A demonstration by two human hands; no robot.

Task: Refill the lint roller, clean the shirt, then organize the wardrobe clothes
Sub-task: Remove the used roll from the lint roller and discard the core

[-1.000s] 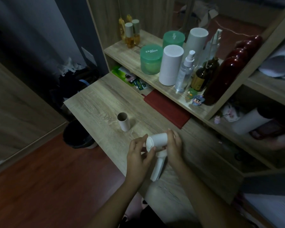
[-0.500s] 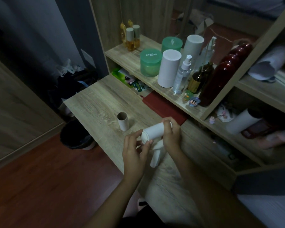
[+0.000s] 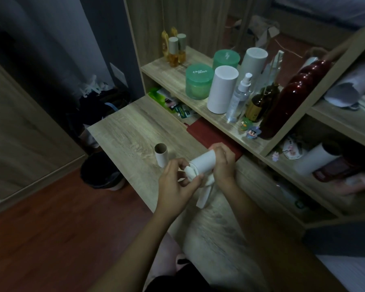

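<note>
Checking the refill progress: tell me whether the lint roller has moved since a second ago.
Yes. The lint roller has moved away from the person, toward the red notebook, its far end now near the notebook's edge. The empty cardboard core beside it stayed put.

On my feed a wooden table runs beneath a shelf crowded with toiletries: two green jars, two white canisters, a clear spray bottle, small amber bottles and a dark red bottle. A red notebook lies under the shelf edge. A black bin sits on the floor beside the table.
</note>
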